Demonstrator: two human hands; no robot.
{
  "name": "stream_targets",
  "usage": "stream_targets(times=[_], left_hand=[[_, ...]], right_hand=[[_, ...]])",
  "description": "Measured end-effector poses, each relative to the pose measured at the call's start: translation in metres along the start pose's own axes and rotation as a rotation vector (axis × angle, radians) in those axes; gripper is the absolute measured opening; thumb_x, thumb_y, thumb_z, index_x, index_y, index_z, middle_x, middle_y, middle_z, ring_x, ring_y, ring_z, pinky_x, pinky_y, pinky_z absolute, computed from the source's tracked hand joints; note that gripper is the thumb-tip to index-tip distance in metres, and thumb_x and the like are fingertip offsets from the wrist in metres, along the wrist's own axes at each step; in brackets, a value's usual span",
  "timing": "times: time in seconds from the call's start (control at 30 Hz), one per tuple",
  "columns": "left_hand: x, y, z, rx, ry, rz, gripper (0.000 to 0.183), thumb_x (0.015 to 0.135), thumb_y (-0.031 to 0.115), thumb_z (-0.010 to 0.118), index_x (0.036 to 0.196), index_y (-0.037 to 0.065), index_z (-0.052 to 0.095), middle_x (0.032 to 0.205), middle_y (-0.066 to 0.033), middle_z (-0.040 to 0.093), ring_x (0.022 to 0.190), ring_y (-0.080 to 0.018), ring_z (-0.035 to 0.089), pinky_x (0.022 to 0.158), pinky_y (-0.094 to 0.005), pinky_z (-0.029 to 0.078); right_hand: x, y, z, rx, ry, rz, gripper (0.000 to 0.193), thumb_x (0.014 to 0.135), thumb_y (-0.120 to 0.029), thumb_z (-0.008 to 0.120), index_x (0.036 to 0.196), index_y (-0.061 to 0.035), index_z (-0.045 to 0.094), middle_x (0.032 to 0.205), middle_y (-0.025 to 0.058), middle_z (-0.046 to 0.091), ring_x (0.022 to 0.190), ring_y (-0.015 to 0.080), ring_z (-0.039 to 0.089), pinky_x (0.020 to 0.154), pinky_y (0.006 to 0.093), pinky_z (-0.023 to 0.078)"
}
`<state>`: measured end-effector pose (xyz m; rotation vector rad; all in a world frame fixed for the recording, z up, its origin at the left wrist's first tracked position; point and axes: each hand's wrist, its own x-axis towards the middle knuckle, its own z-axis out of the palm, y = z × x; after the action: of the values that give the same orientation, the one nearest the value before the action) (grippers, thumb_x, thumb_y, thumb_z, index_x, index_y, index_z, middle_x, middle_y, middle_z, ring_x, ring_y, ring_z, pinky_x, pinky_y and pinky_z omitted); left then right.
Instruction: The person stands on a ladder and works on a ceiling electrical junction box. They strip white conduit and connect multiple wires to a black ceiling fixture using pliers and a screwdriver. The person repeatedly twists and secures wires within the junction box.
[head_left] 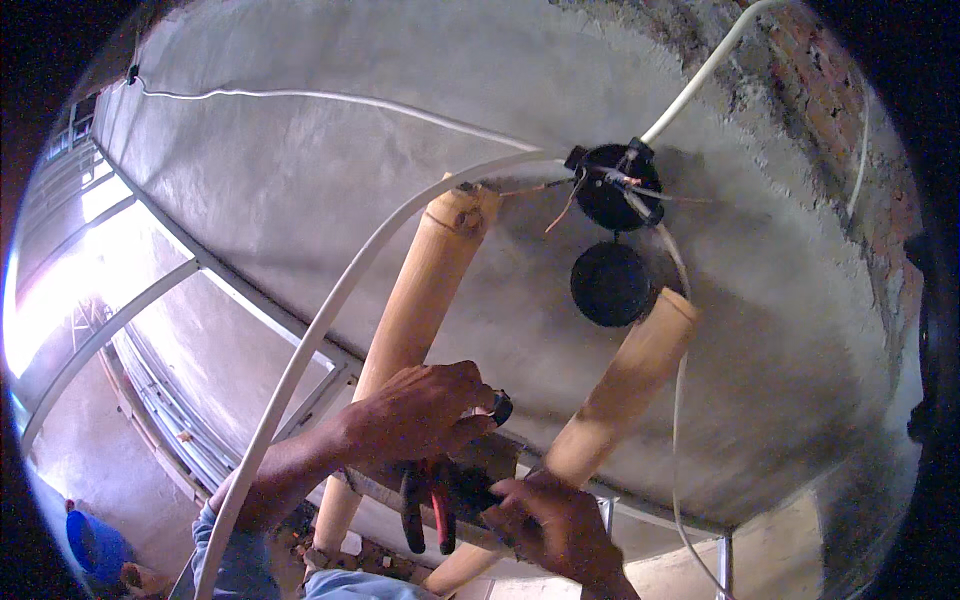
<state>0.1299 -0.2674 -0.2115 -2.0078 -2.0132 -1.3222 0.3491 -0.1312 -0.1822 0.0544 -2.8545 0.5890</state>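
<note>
My left hand [425, 408] is closed on a small round black thing [502, 407] that looks like a roll of tape. Lower and to the right, my right hand [560, 525] has its fingers bent together at a dark shape, and I cannot make out what they hold. Between the hands, pliers [441, 505] with red and black handles hang with the grips downward, their jaws hidden. Above, a round black junction box [618, 190] is on the wall with bare copper wire ends sticking out. Its round black lid [610, 284] hangs open below it.
Two bamboo ladder poles [420, 290] [625, 385] lean against the grey plastered wall [300, 150]. A white cable [330, 310] loops past my left arm. Metal frames [160, 285] and a blue bucket [98, 545] are far below on the left. Exposed brick [820, 80] is at upper right.
</note>
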Motion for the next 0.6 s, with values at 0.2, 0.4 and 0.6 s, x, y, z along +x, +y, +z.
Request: stream_targets(times=[0.2, 0.4, 0.6], left_hand=[[0.004, -0.007, 0.016, 0.189, -0.216, -0.104, 0.029, 0.099, 0.030, 0.058, 0.113, 0.007, 0.069, 0.109, -0.0187, 0.064, 0.104, -0.0393, 0.066, 0.091, -0.0495, 0.053], [0.005, -0.014, 0.007, 0.070, -0.140, -0.047, 0.023, 0.096, 0.025, 0.064, 0.108, 0.005, 0.069, 0.108, -0.0171, 0.066, 0.104, -0.0374, 0.066, 0.092, -0.0475, 0.054], [-0.002, -0.033, 0.011, -0.134, 0.263, 0.107, 0.015, 0.090, 0.013, 0.071, 0.098, 0.002, 0.065, 0.100, -0.0147, 0.065, 0.100, -0.0336, 0.065, 0.090, -0.0453, 0.054]], right_hand=[[0.020, -0.056, 0.070, -0.324, -0.172, -0.029, 0.060, 0.094, -0.045, 0.064, 0.139, -0.0080, 0.053, 0.120, 0.0303, 0.061, 0.094, 0.0426, 0.068, 0.077, 0.0519, 0.058], [0.018, -0.030, 0.082, -0.181, -0.098, -0.042, 0.071, 0.092, -0.030, 0.062, 0.154, -0.0072, 0.037, 0.138, 0.0286, 0.053, 0.104, 0.0440, 0.062, 0.087, 0.0544, 0.053], [-0.022, 0.006, 0.033, 0.242, -0.027, 0.068, 0.060, 0.098, -0.020, 0.061, 0.153, -0.0090, 0.042, 0.137, 0.0161, 0.058, 0.104, 0.0349, 0.063, 0.091, 0.0449, 0.051]])
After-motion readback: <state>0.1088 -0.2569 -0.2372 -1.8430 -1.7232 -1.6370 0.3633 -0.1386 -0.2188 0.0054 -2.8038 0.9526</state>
